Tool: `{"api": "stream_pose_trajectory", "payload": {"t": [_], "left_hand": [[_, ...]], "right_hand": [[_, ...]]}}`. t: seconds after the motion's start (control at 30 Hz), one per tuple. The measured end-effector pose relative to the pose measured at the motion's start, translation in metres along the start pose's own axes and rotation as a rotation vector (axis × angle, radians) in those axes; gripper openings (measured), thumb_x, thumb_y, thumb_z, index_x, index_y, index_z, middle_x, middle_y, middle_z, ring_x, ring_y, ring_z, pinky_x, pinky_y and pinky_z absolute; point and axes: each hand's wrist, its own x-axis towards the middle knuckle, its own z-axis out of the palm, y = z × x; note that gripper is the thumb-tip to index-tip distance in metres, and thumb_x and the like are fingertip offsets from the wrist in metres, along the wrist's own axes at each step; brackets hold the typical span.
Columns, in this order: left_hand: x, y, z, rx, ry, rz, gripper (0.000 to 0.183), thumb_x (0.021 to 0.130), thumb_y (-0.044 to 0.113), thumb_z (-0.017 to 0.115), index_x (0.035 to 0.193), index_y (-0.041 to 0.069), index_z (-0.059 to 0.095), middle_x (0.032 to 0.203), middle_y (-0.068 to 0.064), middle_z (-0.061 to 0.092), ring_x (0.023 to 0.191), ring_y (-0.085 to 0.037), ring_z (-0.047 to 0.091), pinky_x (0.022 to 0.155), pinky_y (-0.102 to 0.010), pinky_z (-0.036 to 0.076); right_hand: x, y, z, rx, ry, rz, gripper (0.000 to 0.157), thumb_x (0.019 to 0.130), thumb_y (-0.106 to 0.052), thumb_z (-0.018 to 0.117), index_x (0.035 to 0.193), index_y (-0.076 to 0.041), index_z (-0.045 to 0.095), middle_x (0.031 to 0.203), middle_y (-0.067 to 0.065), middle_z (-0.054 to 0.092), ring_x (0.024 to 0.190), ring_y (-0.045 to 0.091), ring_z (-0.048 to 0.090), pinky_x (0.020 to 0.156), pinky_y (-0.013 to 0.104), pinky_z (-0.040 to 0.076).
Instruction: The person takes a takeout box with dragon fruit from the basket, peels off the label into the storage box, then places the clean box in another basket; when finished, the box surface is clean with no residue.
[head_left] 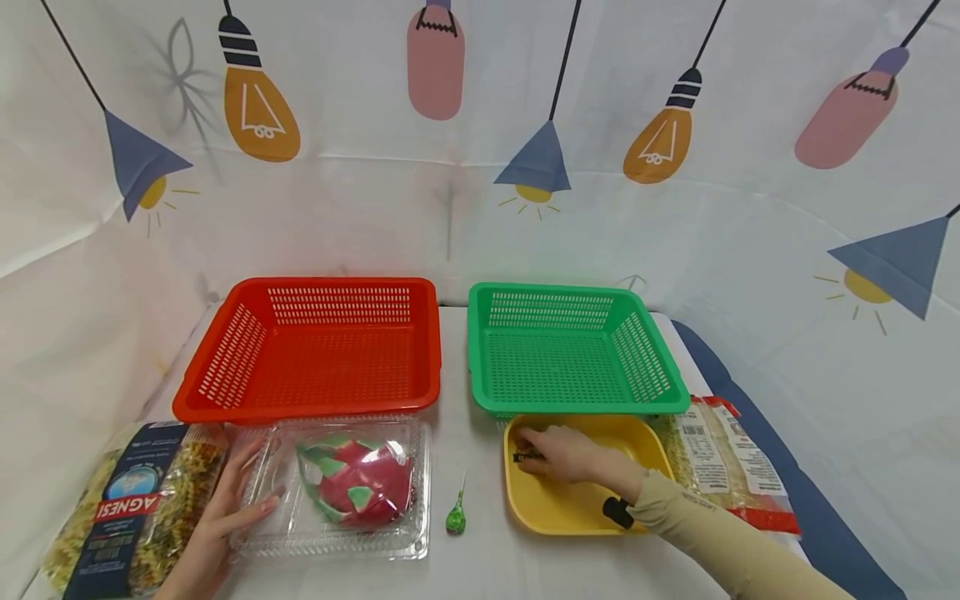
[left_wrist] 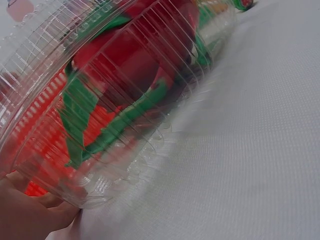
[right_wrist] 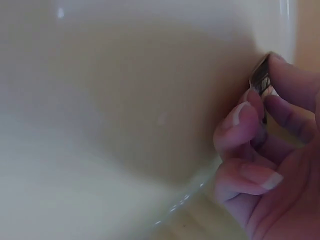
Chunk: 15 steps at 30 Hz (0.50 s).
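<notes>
My left hand (head_left: 219, 517) grips the left side of a clear plastic clamshell box (head_left: 279, 533), thumb over its near edge. Inside the box lies a pink dragon fruit (head_left: 367, 487) with green scales. In the left wrist view, the fingers (left_wrist: 55, 215) are at the corner of the box, partly seen through the plastic. My right hand (head_left: 566, 454) reaches into a yellow tub (head_left: 558, 508). Between thumb and fingertips it pinches a small dark, shiny piece (right_wrist: 261, 75) with a pale edge; I cannot tell what it is.
A red basket (head_left: 337, 358) and a green basket (head_left: 555, 367) stand behind. One pasta bag (head_left: 135, 508) lies far left; another food bag (head_left: 727, 458) lies right of the tub. A green-wrapped lollipop (head_left: 455, 518) sits between box and tub. A black cylinder (head_left: 618, 512) shows at my right wrist.
</notes>
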Motion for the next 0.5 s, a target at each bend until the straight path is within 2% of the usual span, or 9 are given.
{"api": "stream_pose_trajectory", "payload": {"t": [0.23,0.5], "left_hand": [[-0.001,-0.001,0.000,0.002,0.002,-0.007,0.076,0.101,0.015,0.054,0.156,0.041,0.009,0.163,-0.003,-0.004,0.144,-0.038,-0.004,0.085,-0.010,0.046],[0.000,-0.002,-0.001,0.001,-0.006,0.021,0.073,0.101,0.013,0.053,0.157,0.038,0.012,0.160,0.000,0.003,0.144,-0.034,0.000,0.085,-0.011,0.046]], "right_hand": [[-0.004,0.007,-0.002,0.011,0.013,-0.007,0.016,0.098,-0.026,0.065,0.103,-0.015,0.055,0.077,-0.008,0.053,0.061,0.005,0.044,0.053,0.023,0.038],[-0.007,0.013,-0.003,0.010,0.011,-0.006,0.013,0.096,-0.019,0.066,0.103,-0.015,0.056,0.081,-0.006,0.057,0.063,0.006,0.046,0.055,0.024,0.040]]}}
